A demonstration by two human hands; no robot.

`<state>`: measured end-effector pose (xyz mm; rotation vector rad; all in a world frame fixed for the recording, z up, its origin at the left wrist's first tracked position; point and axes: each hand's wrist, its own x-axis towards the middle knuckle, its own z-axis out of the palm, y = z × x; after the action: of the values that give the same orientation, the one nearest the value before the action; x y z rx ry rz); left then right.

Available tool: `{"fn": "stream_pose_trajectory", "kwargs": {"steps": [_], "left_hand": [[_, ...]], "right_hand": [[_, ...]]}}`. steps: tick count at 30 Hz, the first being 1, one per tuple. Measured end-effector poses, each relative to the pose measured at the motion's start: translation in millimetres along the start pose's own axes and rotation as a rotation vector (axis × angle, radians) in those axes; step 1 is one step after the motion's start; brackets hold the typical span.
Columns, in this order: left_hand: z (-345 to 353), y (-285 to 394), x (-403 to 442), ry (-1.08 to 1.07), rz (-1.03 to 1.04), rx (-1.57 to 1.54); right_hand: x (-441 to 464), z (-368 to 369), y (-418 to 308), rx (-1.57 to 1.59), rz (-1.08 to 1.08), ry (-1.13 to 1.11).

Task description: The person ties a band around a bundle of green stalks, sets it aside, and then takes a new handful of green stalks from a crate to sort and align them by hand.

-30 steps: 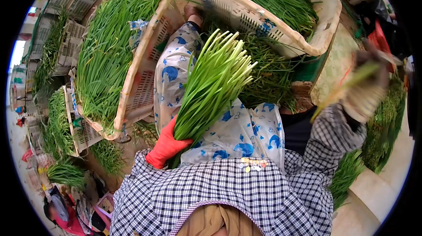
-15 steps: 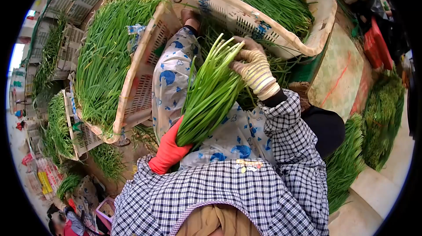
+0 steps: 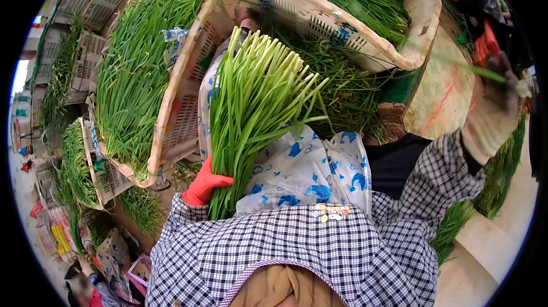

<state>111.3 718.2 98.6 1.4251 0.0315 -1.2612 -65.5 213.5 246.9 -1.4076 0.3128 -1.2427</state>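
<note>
Greens [image 3: 245,101] stand fanned above the apron [image 3: 319,178], pale ends pointing away from the body, the person's left hand [image 3: 206,186] closed around their leafy part with the thumb laid across the front. A crate [image 3: 181,127] stands to the left of them, and a tangled pile [image 3: 348,87] lies beyond, to the right. The right hand [image 3: 490,110] is well apart, out on the right side, its fingers partly curled; a blurred stalk [image 3: 479,71] crosses the fingertips, but whether they grip it cannot be told. The greens should be light and limber, firmer towards the pale ends and soft in the leaves, easily bruised by a hard squeeze and perhaps slippery if damp. A full-palm hold low on the leaves, as here, seems the right place, keeping them together with the pale ends free. Half a second earlier the right hand was at those ends; it has since swung out to the side, and the greens stand more upright, their ends spread wider.
</note>
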Motion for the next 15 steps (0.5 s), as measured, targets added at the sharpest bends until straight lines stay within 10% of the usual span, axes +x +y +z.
{"fn": "stream_pose_trajectory", "kwargs": {"steps": [4,9,15], "left_hand": [[4.0,-0.3,3.6,-0.034,0.027,-0.017],[17.2,-5.0,-3.0,0.095,0.040,-0.004],[22.9,-18.0,-6.5,0.173,0.176,0.095]], "right_hand": [[-65.5,64.4,14.9,-0.952,0.453,-1.077],[-137.9,145.8,101.3,-0.690,-0.210,-0.938],[-202.0,180.0,143.2,-0.866,-0.230,-0.806]]}}
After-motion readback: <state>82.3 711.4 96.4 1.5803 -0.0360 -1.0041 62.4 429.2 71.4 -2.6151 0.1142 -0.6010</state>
